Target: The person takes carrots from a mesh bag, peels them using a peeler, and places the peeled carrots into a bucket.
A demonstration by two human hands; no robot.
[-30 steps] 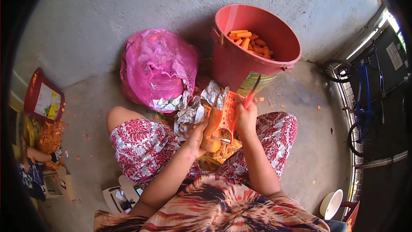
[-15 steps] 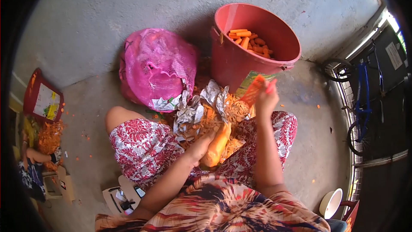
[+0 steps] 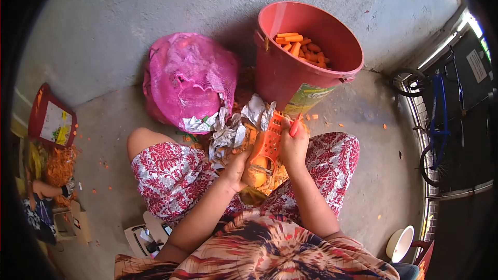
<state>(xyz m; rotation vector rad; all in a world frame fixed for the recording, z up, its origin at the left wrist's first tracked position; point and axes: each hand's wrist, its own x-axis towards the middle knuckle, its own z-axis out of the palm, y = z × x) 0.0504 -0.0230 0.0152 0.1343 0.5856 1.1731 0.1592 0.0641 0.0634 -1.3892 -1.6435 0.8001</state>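
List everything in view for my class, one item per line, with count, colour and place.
Held carrot: one, orange, left hand
Perforated tool: one, orange, right hand
Handle: one, red, right hand
Large bucket: one, red, near wall
Bucket carrots: many, orange, inside it
Mesh sack: one, pink, beside large bucket
Crumpled paper: several, greyish, before sack
Peelings: many, orange, between legs
Small container: one, red, far left
Shreds: heap, orange, far left
Bowl: one, white, lower right
Bicycle: one, blue, right
Left hand: one, bare, centre
Right hand: one, bare, centre
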